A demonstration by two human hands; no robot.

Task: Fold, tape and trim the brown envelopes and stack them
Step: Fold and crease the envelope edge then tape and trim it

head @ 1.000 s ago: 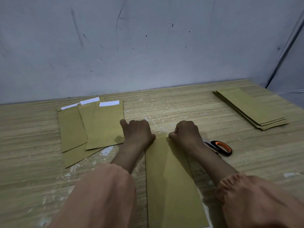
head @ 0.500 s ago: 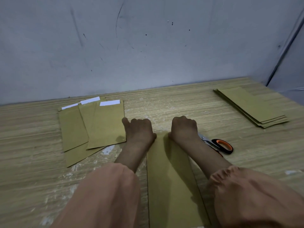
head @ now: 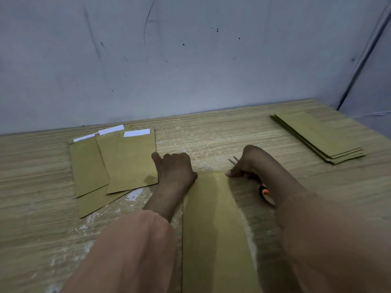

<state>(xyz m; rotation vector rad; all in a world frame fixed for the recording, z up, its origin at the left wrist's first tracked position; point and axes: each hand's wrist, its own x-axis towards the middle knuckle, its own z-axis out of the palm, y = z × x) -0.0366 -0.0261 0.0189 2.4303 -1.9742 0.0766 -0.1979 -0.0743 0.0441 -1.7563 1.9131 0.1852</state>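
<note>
Three loose brown envelopes with white strips (head: 114,163) lie fanned at the left of the surface (head: 211,140), overlapping one another, and a careless sweep of the forearm could scatter them. Just beside them, the left hand (head: 175,170) is curled into a fist, knuckles pressing the far left corner of the long envelope (head: 211,218) that runs toward the viewer; if that pressure lifts, the paper may slide and any crease would go crooked. At the envelope's far right corner, the right hand (head: 247,163) is closed around the scissors (head: 264,193), blade tips poking out beyond it, orange handle under the wrist. Gripped so near the paper, the blades could nick its edge or trim unevenly. Well apart at far right sits the neat stack (head: 317,136).
</note>
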